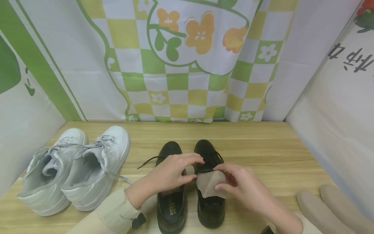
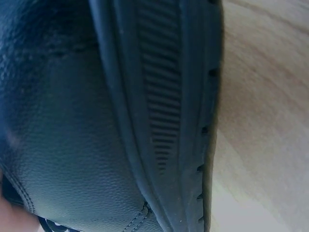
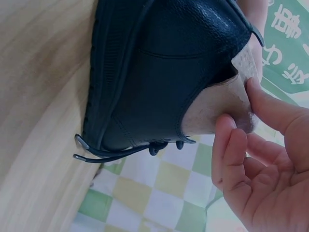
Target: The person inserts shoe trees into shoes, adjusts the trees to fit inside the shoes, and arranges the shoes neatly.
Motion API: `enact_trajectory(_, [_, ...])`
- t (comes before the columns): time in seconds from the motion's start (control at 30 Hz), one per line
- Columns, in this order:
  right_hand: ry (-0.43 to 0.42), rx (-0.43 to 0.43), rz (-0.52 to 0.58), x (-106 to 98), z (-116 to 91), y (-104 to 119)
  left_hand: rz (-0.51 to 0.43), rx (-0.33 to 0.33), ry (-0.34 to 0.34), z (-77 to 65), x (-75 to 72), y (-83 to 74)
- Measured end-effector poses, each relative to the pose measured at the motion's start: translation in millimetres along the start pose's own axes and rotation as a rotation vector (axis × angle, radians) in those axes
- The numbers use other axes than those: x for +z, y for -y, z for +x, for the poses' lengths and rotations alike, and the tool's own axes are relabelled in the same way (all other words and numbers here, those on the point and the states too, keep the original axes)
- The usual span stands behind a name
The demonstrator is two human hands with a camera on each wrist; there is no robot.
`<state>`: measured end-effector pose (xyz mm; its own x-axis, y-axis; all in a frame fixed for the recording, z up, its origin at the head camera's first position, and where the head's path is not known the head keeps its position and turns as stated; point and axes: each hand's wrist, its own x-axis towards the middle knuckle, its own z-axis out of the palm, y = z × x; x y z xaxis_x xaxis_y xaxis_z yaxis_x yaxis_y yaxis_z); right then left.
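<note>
A pair of black leather lace-up shoes stands side by side on the wooden surface, the left shoe (image 1: 171, 213) and the right shoe (image 1: 211, 213). A beige, suede-like flap (image 1: 208, 183) shows at the right shoe's opening, below the laces (image 1: 211, 158). My right hand (image 1: 243, 183) pinches the flap's right edge between thumb and fingers, also seen in the right wrist view. My left hand (image 1: 172, 170) reaches over the left shoe with thumb and forefinger apart, their tips right at the left side of the right shoe's opening. The left wrist view shows mostly black shoe side (image 2: 72, 121).
White sneakers (image 1: 94, 169) with loose laces stand at the left. Two beige, rounded flat shapes (image 1: 318, 208) lie at the lower right. A green and yellow checked cloth (image 1: 181, 84) hangs behind the wooden surface (image 1: 263, 146); white printed walls flank it.
</note>
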<state>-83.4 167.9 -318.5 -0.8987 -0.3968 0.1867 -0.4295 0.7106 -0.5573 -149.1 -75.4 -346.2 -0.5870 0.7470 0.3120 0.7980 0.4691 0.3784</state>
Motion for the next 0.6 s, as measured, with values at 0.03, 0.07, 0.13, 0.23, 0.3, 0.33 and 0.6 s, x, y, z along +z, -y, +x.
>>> enact_trajectory(0.03, [0.000, 0.001, -0.003, 0.8, -0.2, -0.2, 0.002, 0.002, -0.001, 0.1, 0.3, 0.5])
enact_trajectory(0.07, [0.001, 0.005, -0.007, 1.5, -0.4, -0.2, 0.002, 0.004, -0.002, 0.2, 0.6, 1.0])
enact_trajectory(0.13, [-0.001, 0.004, -0.020, 2.8, -0.7, -0.3, 0.000, 0.005, -0.002, 0.2, 0.8, 1.4])
enact_trajectory(0.23, [-0.005, -0.005, -0.036, 3.7, -1.2, -0.3, 0.002, 0.003, -0.002, 0.2, 0.4, 1.4])
enact_trajectory(0.3, [-0.011, -0.013, -0.046, 4.4, -1.0, -0.4, 0.003, 0.001, -0.002, 0.0, 0.2, 1.2])
enact_trajectory(0.33, [-0.013, -0.016, -0.052, 4.8, -0.9, -0.4, 0.005, 0.000, -0.002, 0.0, 0.1, 1.2])
enact_trajectory(0.6, [-0.044, -0.043, -0.104, 8.4, -1.0, 0.4, 0.006, -0.001, 0.008, 0.6, 0.3, 1.0])
